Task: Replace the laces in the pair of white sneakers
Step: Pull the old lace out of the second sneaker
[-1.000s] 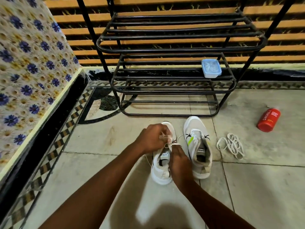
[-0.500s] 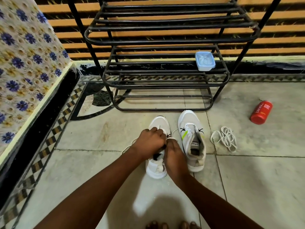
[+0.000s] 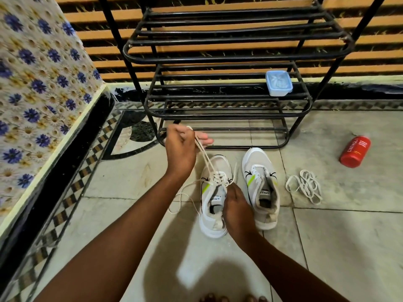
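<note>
White sneakers sat side by side on the tiled floor before the black shoe rack; left sneaker was part-laced, right sneaker had bare eyelets. Left hand was raised, pinching a lace loop pulled taut up from the left sneaker, while right hand gripped that sneaker's collar. Loose lace bundle lay just right of the pair, red bottle farther right, blue tub on the rack.
</note>
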